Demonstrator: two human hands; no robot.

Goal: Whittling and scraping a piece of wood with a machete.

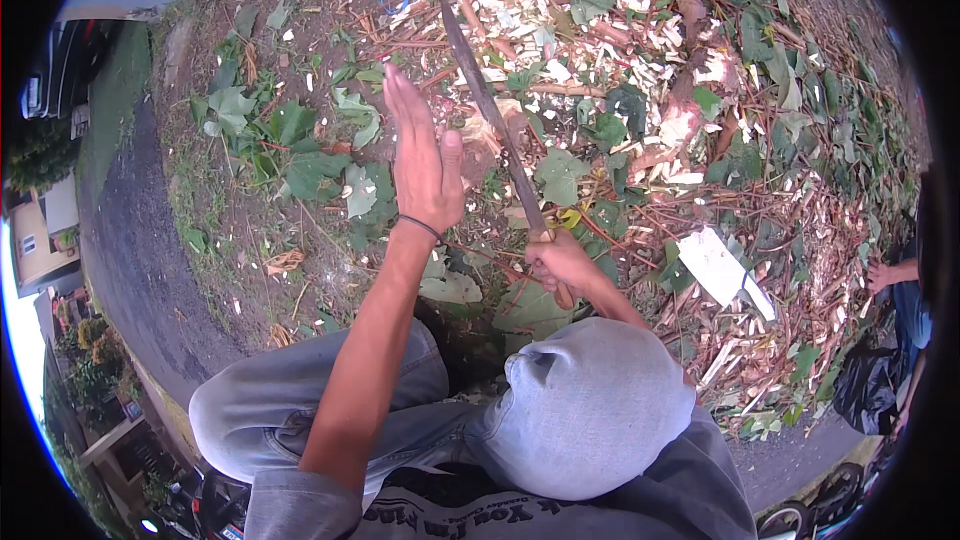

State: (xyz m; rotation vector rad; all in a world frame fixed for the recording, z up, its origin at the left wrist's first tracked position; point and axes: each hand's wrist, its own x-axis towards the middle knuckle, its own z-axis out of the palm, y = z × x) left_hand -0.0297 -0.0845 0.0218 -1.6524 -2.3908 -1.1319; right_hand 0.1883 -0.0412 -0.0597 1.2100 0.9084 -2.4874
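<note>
My right hand [565, 260] is closed round the wooden handle of a machete [490, 105]. The long dark blade points up and to the left, away from me. Raised to the left of the blade is my left hand [425, 170], holding nothing, its fingers stretched out and a dark band round the wrist. It does not touch the machete. Beneath the blade, a pale piece of wood [500, 130] lies partly covered. Pale wood chips [640, 40] are strewn over the ground beyond, mixed with a large green leaf [562, 176] and other leaves.
A flat white piece [715, 265] lies on the chips at right. Near the right edge are another person's hand [885, 275] and a black plastic bag [865, 390]. My bent knees [600, 410] fill the lower middle. A paved road [150, 230] runs along the left.
</note>
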